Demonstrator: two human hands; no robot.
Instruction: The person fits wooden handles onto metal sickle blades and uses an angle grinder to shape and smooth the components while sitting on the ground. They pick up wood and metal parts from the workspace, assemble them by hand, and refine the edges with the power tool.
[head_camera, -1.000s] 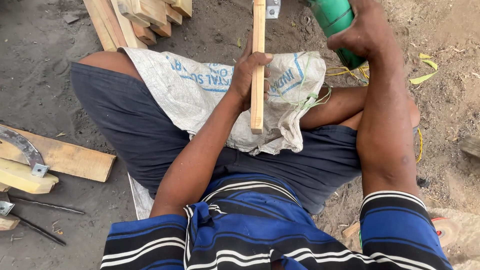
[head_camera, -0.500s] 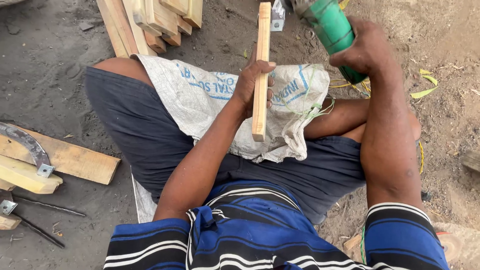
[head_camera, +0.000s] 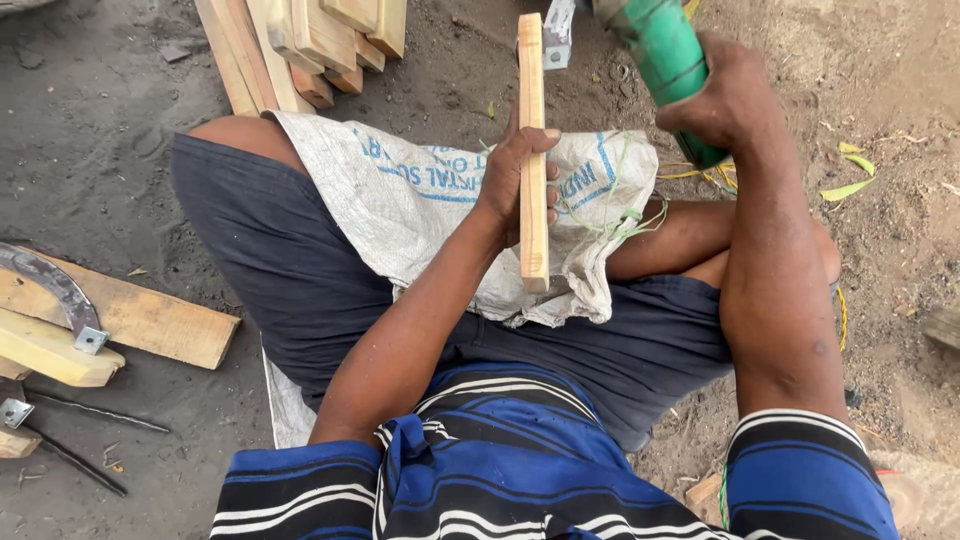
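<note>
1. Where the view is nearest, below both hands: a blue striped shirt (head_camera: 500, 470) and dark shorts (head_camera: 290, 260), with both forearms reaching up and away from them.
2. Under the left hand (head_camera: 515, 185), spread over the lap: a white woven sack (head_camera: 400, 200) with loose green thread (head_camera: 625, 215) at its right side.
3. Left hand closed around the middle of a narrow wooden strip (head_camera: 533, 90), thumb across the front face, fingers curled behind. Strip held upright in the view, lower end resting on the sack, upper end well above the hand.
4. To the right of the left hand and a little farther: right hand (head_camera: 730, 95) gripped tightly around the body of a green power tool (head_camera: 665, 45). Working end of the tool cut off by the upper edge, so cannot tell what it touches.
5. Just beside the top of the strip, between strip and tool: a small grey metal bracket (head_camera: 558, 30).
6. Far to the left of the left hand: a flat plank (head_camera: 130, 315) with a curved metal blade (head_camera: 55, 285) on it. Farther up, a stack of wood pieces (head_camera: 320, 40) on the dirt.
7. Possible trouble, as a judgement only: strip held by one hand alone over a soft lap, so likely to twist or kick if the tool bites. Loose thread near the tool, easy to catch. Bare fingers not far below the top end, at risk with any slip downward.
</note>
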